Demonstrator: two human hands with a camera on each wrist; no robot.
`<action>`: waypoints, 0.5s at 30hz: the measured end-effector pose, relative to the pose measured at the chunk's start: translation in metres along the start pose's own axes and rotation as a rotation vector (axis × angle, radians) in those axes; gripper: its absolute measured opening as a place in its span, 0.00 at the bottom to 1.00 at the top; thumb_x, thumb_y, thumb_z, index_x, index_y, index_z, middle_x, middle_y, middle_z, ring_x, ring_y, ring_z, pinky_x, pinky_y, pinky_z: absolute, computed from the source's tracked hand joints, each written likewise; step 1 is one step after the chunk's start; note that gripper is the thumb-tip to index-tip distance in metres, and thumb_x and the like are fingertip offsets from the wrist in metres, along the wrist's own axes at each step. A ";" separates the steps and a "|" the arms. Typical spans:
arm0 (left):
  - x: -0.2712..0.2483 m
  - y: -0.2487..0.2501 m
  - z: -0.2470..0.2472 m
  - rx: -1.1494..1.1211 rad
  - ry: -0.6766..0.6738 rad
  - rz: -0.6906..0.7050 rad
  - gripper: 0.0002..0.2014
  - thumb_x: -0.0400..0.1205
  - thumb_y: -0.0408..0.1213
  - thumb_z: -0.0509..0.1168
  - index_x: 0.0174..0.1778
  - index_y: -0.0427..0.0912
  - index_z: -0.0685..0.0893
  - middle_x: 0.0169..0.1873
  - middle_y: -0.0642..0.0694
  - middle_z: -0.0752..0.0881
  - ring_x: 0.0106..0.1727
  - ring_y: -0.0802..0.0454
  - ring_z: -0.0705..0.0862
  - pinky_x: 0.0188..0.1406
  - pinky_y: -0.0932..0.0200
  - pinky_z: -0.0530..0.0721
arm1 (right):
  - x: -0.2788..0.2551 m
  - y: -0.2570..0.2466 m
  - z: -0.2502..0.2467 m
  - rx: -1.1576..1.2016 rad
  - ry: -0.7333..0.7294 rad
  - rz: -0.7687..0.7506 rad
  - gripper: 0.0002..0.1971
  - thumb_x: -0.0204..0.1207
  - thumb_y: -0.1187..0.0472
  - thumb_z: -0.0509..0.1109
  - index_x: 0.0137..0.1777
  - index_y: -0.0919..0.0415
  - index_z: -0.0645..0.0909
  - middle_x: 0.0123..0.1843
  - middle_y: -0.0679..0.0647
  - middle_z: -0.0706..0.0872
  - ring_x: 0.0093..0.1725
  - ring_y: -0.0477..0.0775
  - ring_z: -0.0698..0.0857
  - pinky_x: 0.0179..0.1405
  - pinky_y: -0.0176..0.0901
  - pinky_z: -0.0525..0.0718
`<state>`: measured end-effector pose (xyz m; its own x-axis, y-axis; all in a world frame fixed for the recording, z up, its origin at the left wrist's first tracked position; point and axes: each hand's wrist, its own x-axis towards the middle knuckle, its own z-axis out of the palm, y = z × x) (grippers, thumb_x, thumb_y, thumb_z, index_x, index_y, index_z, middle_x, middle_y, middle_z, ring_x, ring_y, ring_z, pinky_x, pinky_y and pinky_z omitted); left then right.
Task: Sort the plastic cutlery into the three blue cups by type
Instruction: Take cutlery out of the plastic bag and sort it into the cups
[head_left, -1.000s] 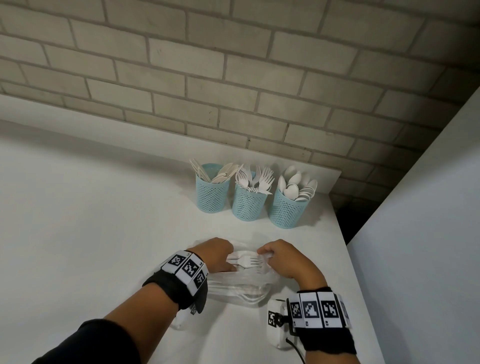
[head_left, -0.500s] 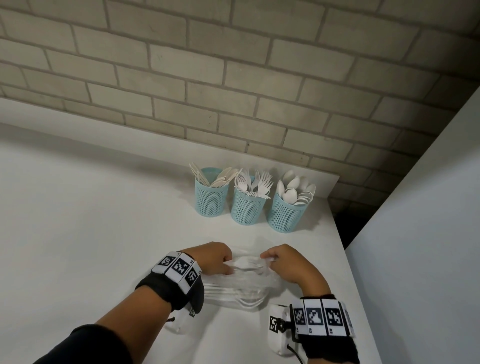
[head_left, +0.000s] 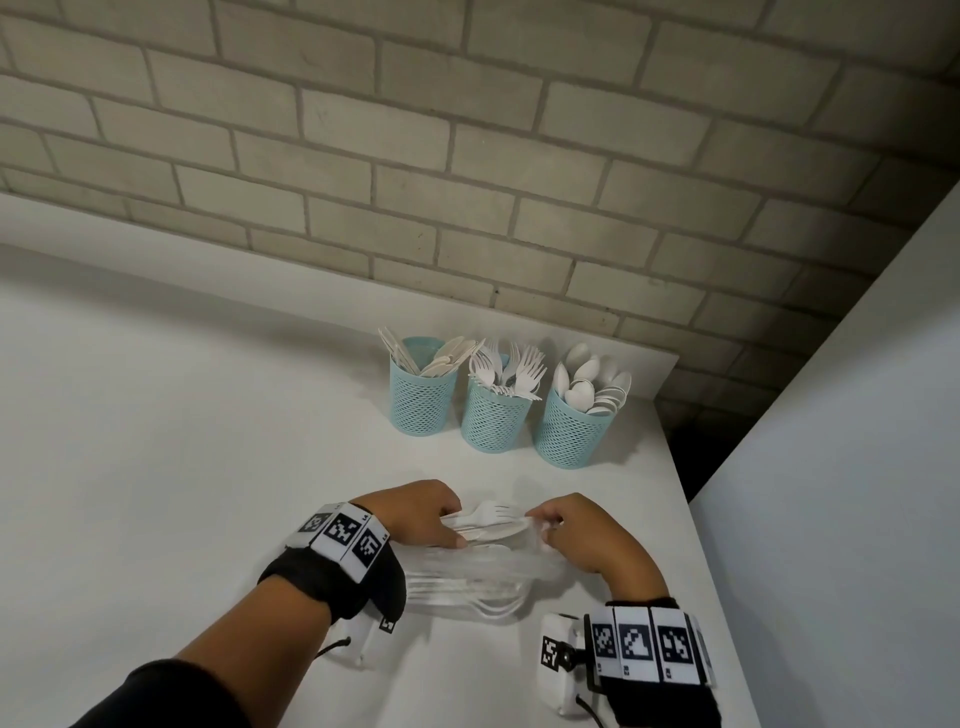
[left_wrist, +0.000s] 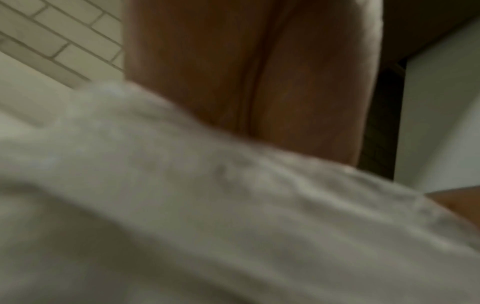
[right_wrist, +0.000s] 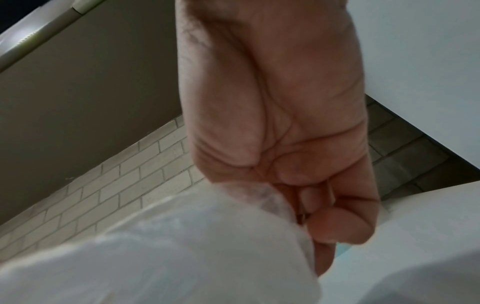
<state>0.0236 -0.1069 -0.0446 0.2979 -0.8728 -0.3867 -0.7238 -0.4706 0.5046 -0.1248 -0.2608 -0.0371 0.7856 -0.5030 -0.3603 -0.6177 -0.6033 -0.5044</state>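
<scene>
Both hands pinch a clear plastic bag (head_left: 483, 571) of white cutlery on the white table (head_left: 156, 467) — left hand (head_left: 415, 514) at one side, right hand (head_left: 582, 535) at the other, fingers curled into the film. A fork (head_left: 488, 514) shows at the bag's top. Beyond stand three blue cups (head_left: 493, 415), already holding knives, forks, spoons.

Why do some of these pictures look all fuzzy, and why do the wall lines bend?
Left wrist view: the clear plastic bag sits too close, so it blurs. Right wrist view: the right hand is sharper, the bag soft. Head view: sharp, but its wide lens curves the brick wall.
</scene>
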 end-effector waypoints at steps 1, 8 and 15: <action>-0.002 -0.001 -0.002 -0.027 0.002 0.000 0.16 0.80 0.46 0.66 0.32 0.42 0.69 0.30 0.50 0.69 0.32 0.53 0.67 0.31 0.60 0.61 | 0.000 0.002 -0.001 -0.010 0.003 0.005 0.21 0.78 0.74 0.58 0.68 0.60 0.80 0.67 0.55 0.83 0.67 0.54 0.80 0.59 0.35 0.73; -0.011 -0.002 -0.015 -0.565 0.010 0.076 0.04 0.80 0.31 0.67 0.49 0.42 0.82 0.39 0.49 0.88 0.34 0.63 0.85 0.41 0.75 0.80 | -0.006 0.003 -0.003 -0.026 0.015 0.017 0.26 0.76 0.74 0.58 0.70 0.51 0.78 0.71 0.55 0.78 0.72 0.55 0.75 0.65 0.39 0.74; -0.003 0.017 -0.027 -1.037 0.079 0.096 0.05 0.83 0.32 0.63 0.52 0.40 0.83 0.34 0.50 0.89 0.30 0.61 0.85 0.31 0.67 0.83 | -0.019 -0.052 -0.022 0.563 0.234 -0.276 0.10 0.82 0.56 0.63 0.59 0.54 0.82 0.51 0.44 0.86 0.50 0.37 0.83 0.46 0.26 0.78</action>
<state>0.0275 -0.1152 -0.0139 0.3344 -0.9007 -0.2774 0.1318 -0.2467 0.9601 -0.1084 -0.2333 0.0138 0.8440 -0.5362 -0.0117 -0.2326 -0.3463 -0.9088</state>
